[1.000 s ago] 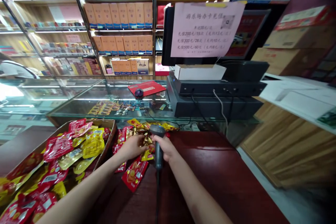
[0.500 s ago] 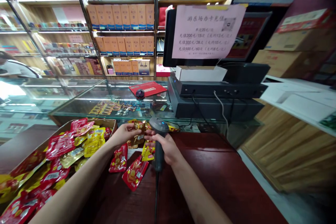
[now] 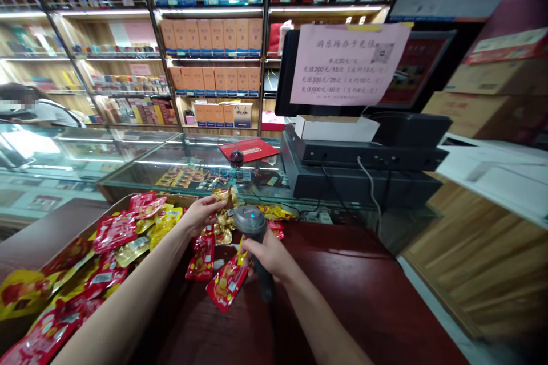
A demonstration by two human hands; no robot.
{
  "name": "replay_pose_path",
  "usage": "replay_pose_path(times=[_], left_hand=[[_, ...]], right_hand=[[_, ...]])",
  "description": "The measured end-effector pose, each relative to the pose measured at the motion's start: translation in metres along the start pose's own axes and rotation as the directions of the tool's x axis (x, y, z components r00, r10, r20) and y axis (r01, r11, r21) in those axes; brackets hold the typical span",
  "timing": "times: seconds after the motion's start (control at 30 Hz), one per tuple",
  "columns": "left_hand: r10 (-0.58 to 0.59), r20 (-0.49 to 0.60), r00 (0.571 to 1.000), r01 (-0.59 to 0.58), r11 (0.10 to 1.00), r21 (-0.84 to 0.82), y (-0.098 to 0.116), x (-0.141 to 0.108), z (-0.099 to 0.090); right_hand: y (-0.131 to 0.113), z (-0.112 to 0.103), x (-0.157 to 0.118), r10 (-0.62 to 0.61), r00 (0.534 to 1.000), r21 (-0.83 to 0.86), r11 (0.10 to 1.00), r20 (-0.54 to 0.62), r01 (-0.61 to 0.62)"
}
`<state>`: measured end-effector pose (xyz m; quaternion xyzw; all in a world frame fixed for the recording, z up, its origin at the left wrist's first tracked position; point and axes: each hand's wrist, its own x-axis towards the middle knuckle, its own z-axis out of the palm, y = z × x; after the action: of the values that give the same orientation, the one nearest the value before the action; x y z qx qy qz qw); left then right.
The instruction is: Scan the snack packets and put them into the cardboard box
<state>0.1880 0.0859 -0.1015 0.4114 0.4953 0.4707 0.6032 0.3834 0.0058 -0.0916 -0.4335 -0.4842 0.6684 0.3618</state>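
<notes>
My left hand (image 3: 197,214) pinches a gold foil snack packet (image 3: 224,197) by its edge, above a small heap of gold packets (image 3: 223,227). My right hand (image 3: 269,256) is wrapped around the handle of a grey corded barcode scanner (image 3: 252,222), whose head points up and away from me. Just below the hands, a red snack packet (image 3: 226,283) and another (image 3: 200,258) lie on the dark red counter (image 3: 342,291). To the left, a cardboard box (image 3: 171,198) is heaped with red and yellow packets.
A glass display case (image 3: 192,178) stands beyond the counter, with a red mat and a computer mouse (image 3: 236,157) on top. To the right are a black cash-register unit (image 3: 363,168) and a pink notice (image 3: 349,65). A co-worker (image 3: 38,105) stands at far left.
The whole view has shifted as my head moved. The gold packet has risen with my left hand, and the scanner now tilts more, with my right hand lower and further right.
</notes>
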Motion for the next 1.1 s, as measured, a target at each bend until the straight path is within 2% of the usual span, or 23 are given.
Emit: replay_pose_path(times=[0.1,0.57,0.63,0.73,0.8,0.87,0.97,1.1], left_hand=[[-0.008,0.017,1.0,0.008,0.999,-0.031,0.001,0.0,-0.002],[-0.011,0.031,0.999,0.013,0.998,-0.064,0.001,-0.001,-0.001],[-0.013,0.037,0.999,0.015,0.998,-0.056,0.001,0.0,-0.001],[-0.033,0.075,0.997,0.036,0.998,-0.046,0.0,-0.001,-0.001],[-0.064,0.135,0.989,0.069,0.997,-0.037,0.0,-0.002,0.0],[-0.103,0.216,0.971,0.11,0.994,-0.023,0.0,-0.006,0.003],[-0.168,0.32,0.932,0.177,0.984,0.001,0.002,-0.013,0.011],[-0.259,0.355,0.898,0.287,0.958,-0.027,0.012,-0.023,0.017]], right_hand=[[0.0,0.002,-0.001,0.039,0.999,-0.033,0.999,0.019,-0.039],[0.003,0.0,-0.001,0.028,0.999,-0.005,1.0,0.043,-0.028],[0.002,-0.001,-0.001,-0.031,0.999,0.032,0.999,0.02,0.031],[0.002,-0.004,0.002,-0.203,0.972,0.063,0.975,-0.122,0.211],[0.003,-0.006,0.004,-0.232,0.95,0.089,0.963,-0.209,0.255],[0.005,-0.008,0.006,-0.178,0.954,0.165,0.961,-0.24,0.221],[0.006,-0.011,0.008,-0.079,0.976,0.329,0.933,-0.203,0.144],[0.001,-0.011,0.004,-0.028,0.994,0.487,0.87,-0.106,0.077]])
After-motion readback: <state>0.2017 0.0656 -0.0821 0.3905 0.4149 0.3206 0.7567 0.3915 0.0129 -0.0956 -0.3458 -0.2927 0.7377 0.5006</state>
